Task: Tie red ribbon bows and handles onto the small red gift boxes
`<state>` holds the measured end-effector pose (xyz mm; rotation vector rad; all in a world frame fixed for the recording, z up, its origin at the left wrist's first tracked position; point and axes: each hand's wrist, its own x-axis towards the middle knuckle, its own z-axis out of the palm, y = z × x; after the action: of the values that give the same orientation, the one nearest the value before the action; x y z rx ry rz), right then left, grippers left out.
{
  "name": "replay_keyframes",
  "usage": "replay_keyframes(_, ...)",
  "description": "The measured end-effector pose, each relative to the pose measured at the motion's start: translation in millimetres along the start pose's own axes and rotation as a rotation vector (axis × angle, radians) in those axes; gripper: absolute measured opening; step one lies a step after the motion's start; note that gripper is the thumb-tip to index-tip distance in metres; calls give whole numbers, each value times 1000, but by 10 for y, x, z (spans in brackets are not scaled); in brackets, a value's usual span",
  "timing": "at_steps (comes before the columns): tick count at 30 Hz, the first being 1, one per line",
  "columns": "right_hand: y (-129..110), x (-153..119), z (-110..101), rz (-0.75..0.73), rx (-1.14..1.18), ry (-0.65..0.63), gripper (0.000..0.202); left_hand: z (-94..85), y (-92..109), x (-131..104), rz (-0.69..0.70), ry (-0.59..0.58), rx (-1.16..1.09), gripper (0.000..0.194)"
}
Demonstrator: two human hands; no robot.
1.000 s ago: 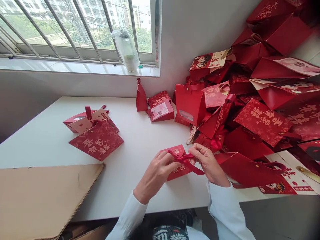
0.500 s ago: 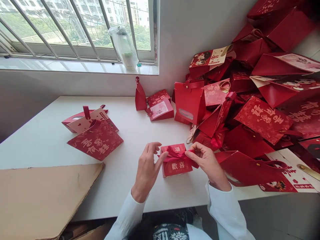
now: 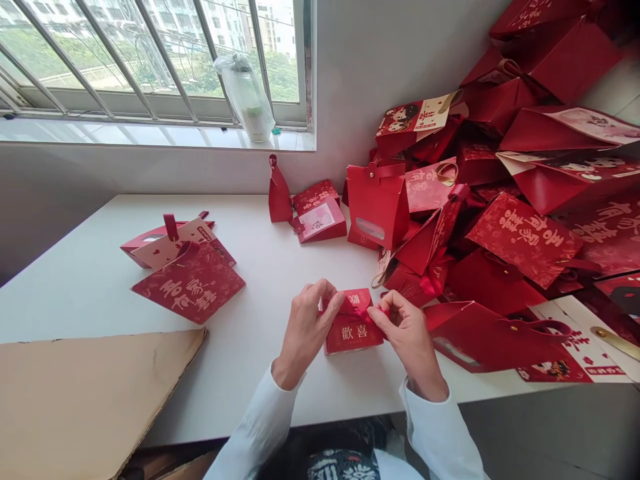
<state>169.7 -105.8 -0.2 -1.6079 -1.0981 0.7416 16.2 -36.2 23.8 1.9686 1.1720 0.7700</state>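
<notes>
A small red gift box (image 3: 354, 339) with pale characters lies on the white table in front of me. A red ribbon (image 3: 359, 311) crosses its top, knotted near the middle. My left hand (image 3: 311, 327) is at the box's left side, thumb and fingers pinched on the ribbon's left part. On the other side, my right hand (image 3: 406, 331) pinches the ribbon just right of the knot. Both hands partly cover the box and the ribbon ends.
Red gift bags and boxes (image 3: 525, 227) are heaped on the right. Several bags (image 3: 193, 283) stand at the left, a few small boxes (image 3: 323, 220) near the wall. A cardboard box (image 3: 90, 400) covers the front left. A plastic-wrapped bottle (image 3: 250, 100) is on the windowsill.
My left hand has moved right and closed over the ribbon's left part, its fingers apart before. My right hand has shifted slightly left, still pinching the ribbon.
</notes>
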Motion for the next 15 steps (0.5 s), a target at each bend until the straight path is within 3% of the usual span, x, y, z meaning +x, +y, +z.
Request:
replay_keyframes(4,-41,-74,72,-73,-128,70,27,102,16,46,-40,55,34,26)
replay_keyframes(9,-30,-165,120,-141,-217,156,24,243,-29,37,-1,148,269,19)
replay_keyframes(15,13,-261,180,-234,-247,227,24,289,-59,12,25,199,464,19)
